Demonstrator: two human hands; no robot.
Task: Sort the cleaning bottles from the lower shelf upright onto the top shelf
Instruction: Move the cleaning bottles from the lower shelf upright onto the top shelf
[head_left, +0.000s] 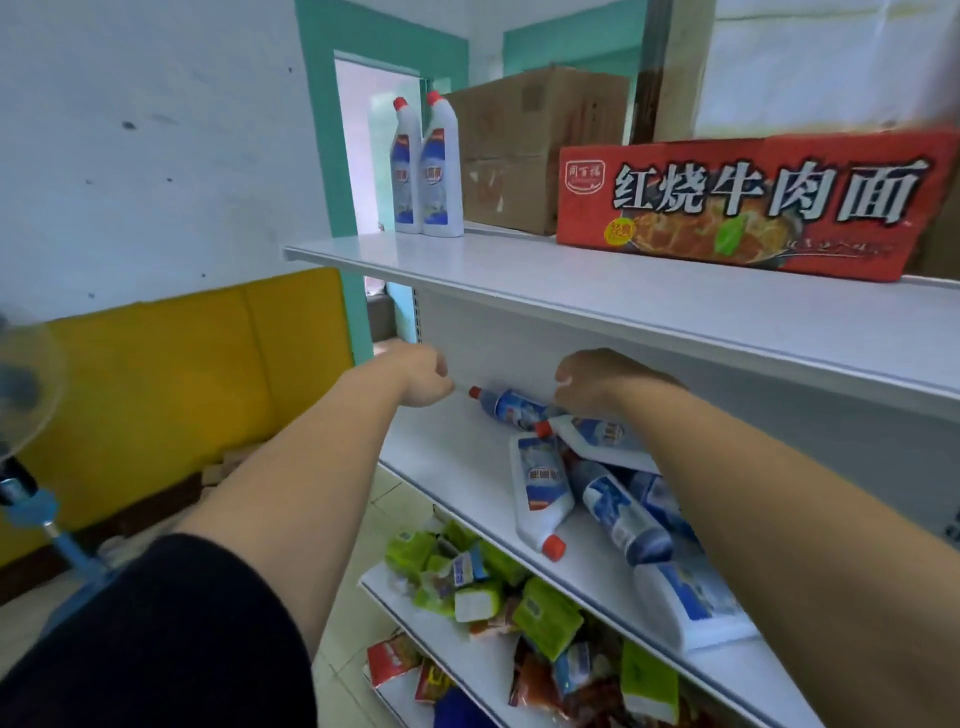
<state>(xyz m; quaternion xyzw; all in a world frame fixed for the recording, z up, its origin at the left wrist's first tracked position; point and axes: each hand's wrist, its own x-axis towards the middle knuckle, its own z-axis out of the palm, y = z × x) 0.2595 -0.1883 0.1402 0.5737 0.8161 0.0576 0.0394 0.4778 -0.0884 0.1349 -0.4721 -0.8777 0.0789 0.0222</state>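
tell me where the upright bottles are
Head view: the upright bottles stand touching at the top shelf's left end, just left of the brown cardboard box.

Small shop, or its stockroom. White metal retail shelving in tiers: top shelf (571, 280), lower shelf (457, 452), another tier (387, 579) beneath, each with grooved front edge; slotted upright (415, 314) at back. Cleaning bottle (440, 171) stocked in multiples, same label: 2 upright up top, heap lying on lower shelf. Tier beneath piled with bagged snacks (545, 613), green and red packs, many alike. Red instant-noodle carton (737, 202) and brown cardboard boxes (519, 150) stored on top. Plain white wall, tiled floor, teal door frame (322, 130), standing fan (26, 374) at left.
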